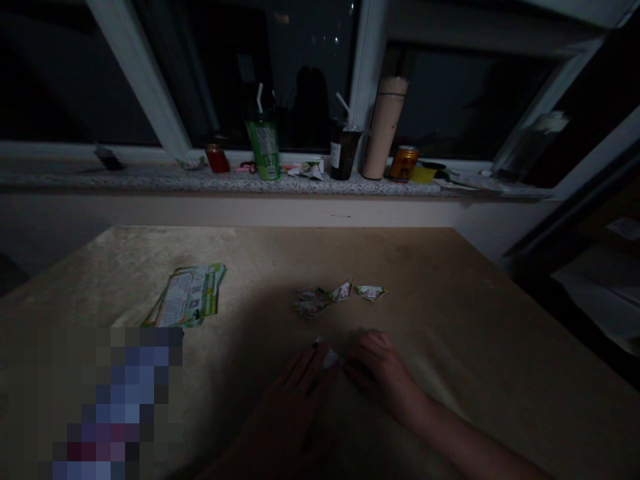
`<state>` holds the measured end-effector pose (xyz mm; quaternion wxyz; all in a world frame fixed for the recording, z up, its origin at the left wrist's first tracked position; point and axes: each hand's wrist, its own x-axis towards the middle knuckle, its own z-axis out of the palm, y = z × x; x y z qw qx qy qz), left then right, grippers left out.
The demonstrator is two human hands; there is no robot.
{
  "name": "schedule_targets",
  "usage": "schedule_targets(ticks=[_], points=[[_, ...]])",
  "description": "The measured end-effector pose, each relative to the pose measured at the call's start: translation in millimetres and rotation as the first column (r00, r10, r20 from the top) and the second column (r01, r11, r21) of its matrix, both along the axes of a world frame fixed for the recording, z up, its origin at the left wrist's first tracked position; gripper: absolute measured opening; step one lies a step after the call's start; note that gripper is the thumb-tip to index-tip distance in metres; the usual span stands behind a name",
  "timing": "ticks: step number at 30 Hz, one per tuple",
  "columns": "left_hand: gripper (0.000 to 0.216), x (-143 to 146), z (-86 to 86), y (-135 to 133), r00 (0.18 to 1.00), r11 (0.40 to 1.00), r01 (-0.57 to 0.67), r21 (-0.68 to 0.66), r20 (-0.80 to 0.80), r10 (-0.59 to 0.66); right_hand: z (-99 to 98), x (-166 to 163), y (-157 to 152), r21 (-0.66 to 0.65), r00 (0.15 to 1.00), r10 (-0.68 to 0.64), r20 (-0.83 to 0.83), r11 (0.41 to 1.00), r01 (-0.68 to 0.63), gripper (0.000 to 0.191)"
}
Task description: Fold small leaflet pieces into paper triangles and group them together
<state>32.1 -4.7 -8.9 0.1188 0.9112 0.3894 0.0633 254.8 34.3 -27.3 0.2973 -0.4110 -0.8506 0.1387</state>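
Observation:
In dim light, both of my hands rest low on a tan table (450, 320). My left hand (295, 393) lies with fingers stretched flat, pressing on a small pale piece of folded paper (329, 359). My right hand (377, 370) is curled, its fingertips pinching the same paper from the right. Just beyond the hands lie several small folded paper pieces (320, 300), one of them a triangle (371, 292) at the right.
A stack of green-and-white printed leaflets (190, 297) lies at the left. A stone windowsill (150, 177) behind the table holds a green cup with a straw (264, 150), a dark cup (343, 153), a tall beige tumbler (383, 127), cans (403, 163) and scraps.

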Motion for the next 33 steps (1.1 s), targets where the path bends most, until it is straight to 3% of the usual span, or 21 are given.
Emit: schedule_targets(ticks=[11,20,25,31,33], points=[[0.087,-0.1,-3.3,0.9,0.998,0.994,0.026,-0.106,0.066,-0.019,3.5,2.3,0.0,0.063,0.997,0.076,0.020,0.995,-0.077,0.019],[0.088,-1.4,-6.1,1.5,0.996,0.986,0.019,-0.167,0.088,-0.004,13.0,7.4,0.9,0.223,0.973,0.130,0.193,0.959,-0.173,0.026],[0.088,-0.2,-3.8,1.1,0.997,0.987,0.008,-0.163,0.080,0.005,14.7,8.5,-1.1,0.191,0.958,0.192,0.215,0.953,-0.234,0.023],[0.082,0.6,-7.0,1.9,0.997,0.990,0.011,-0.144,0.083,0.001,14.8,8.3,-1.3,0.041,0.969,0.234,0.072,0.970,-0.238,0.016],[0.081,1.0,-6.3,2.1,0.997,0.989,0.010,-0.147,0.076,0.001,15.2,10.2,0.2,0.016,0.982,0.189,-0.004,0.982,-0.189,0.010]])
